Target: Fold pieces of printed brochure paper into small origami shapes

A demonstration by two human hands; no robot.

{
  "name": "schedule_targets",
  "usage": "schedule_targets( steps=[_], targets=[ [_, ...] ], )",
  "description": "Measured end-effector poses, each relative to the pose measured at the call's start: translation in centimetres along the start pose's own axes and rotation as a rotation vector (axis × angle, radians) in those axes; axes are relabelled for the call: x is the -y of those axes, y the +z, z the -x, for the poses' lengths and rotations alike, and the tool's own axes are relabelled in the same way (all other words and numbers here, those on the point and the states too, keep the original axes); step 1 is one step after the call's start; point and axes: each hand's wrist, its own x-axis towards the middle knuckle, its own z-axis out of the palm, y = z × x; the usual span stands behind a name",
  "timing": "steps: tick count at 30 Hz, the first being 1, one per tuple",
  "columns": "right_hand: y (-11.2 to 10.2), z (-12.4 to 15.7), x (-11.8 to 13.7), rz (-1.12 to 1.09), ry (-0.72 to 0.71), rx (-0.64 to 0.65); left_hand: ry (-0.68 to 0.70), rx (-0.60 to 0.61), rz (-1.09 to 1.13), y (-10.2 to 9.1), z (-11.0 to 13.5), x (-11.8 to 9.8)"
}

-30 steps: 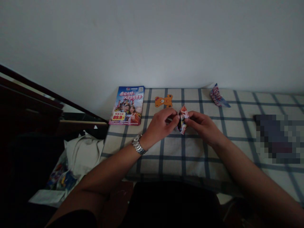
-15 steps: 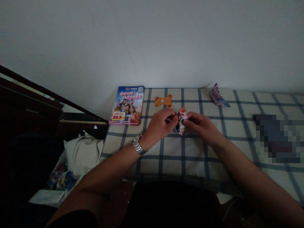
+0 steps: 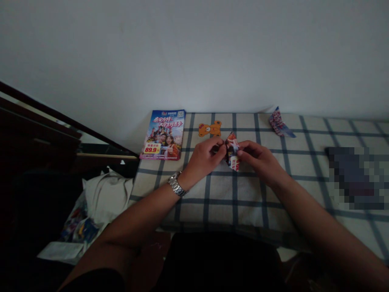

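Both my hands pinch a small folded piece of printed paper [image 3: 232,151] just above the checked tablecloth [image 3: 219,190]. My left hand [image 3: 205,159], with a metal watch at its wrist, grips the paper's left side with thumb and fingers closed. My right hand [image 3: 258,160] grips its right side the same way. The paper stands on edge between the fingertips, red and white with dark patches.
A colourful flyer [image 3: 163,134] lies at the table's far left corner. An orange bear cut-out [image 3: 209,129] sits behind my hands. Another folded paper piece [image 3: 278,123] lies at the back by the wall. A pixelated patch [image 3: 355,178] covers the right. Bags and cloth [image 3: 100,198] lie left of the table.
The folded paper has been turned and opened out a little between my fingers, now standing taller. Both hands stay in about the same place.
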Motion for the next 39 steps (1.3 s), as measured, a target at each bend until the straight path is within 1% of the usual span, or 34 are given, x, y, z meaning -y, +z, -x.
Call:
schedule_targets(
  steps=[3, 6, 9, 11, 15, 18, 22, 27, 31, 36, 39],
  targets=[
    [-0.1, 0.0, 0.0, 0.014, -0.027, -0.042, -0.047, -0.024, 0.193, 0.3, -0.2, 1.0],
    [-0.2, -0.1, 0.0, 0.044, -0.004, -0.014, -0.089, -0.048, 0.365, 0.6, -0.4, 1.6],
    [-0.2, 0.0, 0.0, 0.060, -0.006, 0.007, -0.130, -0.057, 0.477, 0.8, -0.6, 1.8],
    [-0.2, 0.0, 0.0, 0.048, -0.007, 0.006, -0.133, -0.070, 0.506, 0.8, -0.6, 1.8],
    [-0.3, -0.1, 0.1, 0.038, -0.011, -0.018, -0.123, -0.062, 0.513, 0.8, -0.6, 2.0],
    [-0.5, -0.1, 0.1, 0.079, -0.028, -0.054, -0.110, -0.034, 0.529, 0.7, -0.6, 2.2],
    [-1.0, -0.3, -0.3, 0.148, -0.066, -0.090, -0.075, -0.046, 0.513, 0.3, -0.6, 2.1],
    [-1.8, -0.4, -1.1, 0.306, -0.138, -0.116, -0.021, -0.068, 0.381, -0.6, -0.7, 2.1],
    [-2.4, -0.5, -1.4, 0.421, -0.176, -0.124, -0.005, -0.104, 0.295, -0.8, -0.6, 2.4],
    [-2.7, -0.6, -1.3, 0.453, -0.182, -0.139, 0.015, -0.085, 0.205, -0.7, -0.5, 2.8],
    [-2.8, -0.6, -1.3, 0.457, -0.175, -0.139, 0.026, -0.078, 0.192, -0.7, -0.6, 2.9]
  ],
)
